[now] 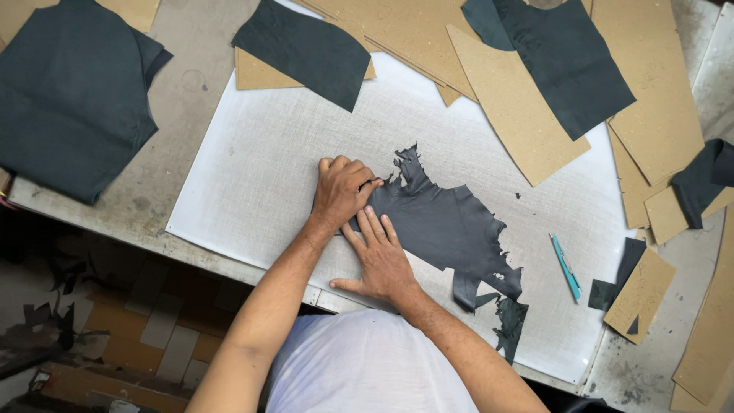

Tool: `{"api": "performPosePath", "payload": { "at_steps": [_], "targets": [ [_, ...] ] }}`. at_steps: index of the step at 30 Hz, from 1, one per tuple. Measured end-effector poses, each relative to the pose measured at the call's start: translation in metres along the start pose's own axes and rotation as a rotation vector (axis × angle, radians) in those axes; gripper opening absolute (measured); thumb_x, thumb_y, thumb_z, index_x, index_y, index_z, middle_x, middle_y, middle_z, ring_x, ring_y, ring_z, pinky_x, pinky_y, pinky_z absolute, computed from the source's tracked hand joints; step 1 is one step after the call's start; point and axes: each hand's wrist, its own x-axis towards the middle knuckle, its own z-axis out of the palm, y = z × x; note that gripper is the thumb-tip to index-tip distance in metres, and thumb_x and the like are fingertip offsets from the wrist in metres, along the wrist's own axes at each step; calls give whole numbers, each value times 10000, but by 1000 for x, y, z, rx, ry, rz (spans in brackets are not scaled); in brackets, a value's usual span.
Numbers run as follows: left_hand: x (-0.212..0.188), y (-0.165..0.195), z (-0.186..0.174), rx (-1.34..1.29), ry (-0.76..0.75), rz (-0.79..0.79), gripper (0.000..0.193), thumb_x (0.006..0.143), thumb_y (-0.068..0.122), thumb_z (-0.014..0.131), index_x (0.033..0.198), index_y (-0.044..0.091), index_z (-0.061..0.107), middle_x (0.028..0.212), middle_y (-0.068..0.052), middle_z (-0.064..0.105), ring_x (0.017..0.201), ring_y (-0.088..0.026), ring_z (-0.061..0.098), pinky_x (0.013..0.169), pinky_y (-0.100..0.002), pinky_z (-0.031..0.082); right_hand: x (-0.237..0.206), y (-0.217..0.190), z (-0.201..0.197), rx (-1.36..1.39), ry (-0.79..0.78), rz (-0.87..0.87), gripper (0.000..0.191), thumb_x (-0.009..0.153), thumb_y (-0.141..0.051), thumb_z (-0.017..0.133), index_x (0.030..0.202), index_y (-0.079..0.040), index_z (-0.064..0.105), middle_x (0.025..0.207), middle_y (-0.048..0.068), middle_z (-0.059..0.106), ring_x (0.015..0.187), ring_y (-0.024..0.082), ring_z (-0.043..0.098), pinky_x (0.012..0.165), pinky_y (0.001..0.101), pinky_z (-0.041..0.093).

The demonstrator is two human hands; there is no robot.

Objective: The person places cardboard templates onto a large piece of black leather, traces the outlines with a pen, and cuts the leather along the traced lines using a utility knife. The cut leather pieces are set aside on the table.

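Observation:
A dark grey leather scrap [451, 229] with ragged edges lies on a white cutting board [260, 160]. My left hand [342, 191] is curled into a fist at the scrap's left edge, its fingertips closed on that edge. My right hand [380, 264] lies flat just below it, palm down, with the fingers spread and resting on the scrap's lower left part. The two hands almost touch. Smaller dark offcuts [508, 321] trail from the scrap toward the board's near edge.
A teal pen-shaped tool [566, 266] lies on the board to the right. Brown cardboard patterns [520, 115] and dark leather pieces [566, 61] cover the far and right side. A folded dark leather stack [69, 99] sits at the left. The table edge [115, 226] runs along the near left.

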Motion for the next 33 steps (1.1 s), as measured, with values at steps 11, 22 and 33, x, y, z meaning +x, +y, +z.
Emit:
{"api": "performPosePath", "payload": {
  "at_steps": [11,22,33],
  "targets": [
    [-15,-10,-47,97,131,-356,355,937,453,809,1085,140,726,1055,-28,643,967,-188,557,937,-445,390,-59,36,-31,160,-30,362,1017,882,-619,617,1593,-41,174,1697,204,84,1568,324,56,1236,507,30],
    [-70,-14,-38,218,0,-373,265,997,357,757,984,132,619,714,26,638,659,-168,508,737,-377,373,-134,98,-17,-14,271,530,934,905,-541,605,1588,-6,257,1682,230,165,1573,346,109,1262,504,60],
    [-64,-10,-65,350,142,0,510,852,441,761,1238,127,647,1129,-80,685,1049,-216,608,951,-437,431,-146,99,-22,149,295,516,848,925,-507,617,1585,-64,320,1696,201,229,1580,333,154,1277,520,79]
  ]
}}
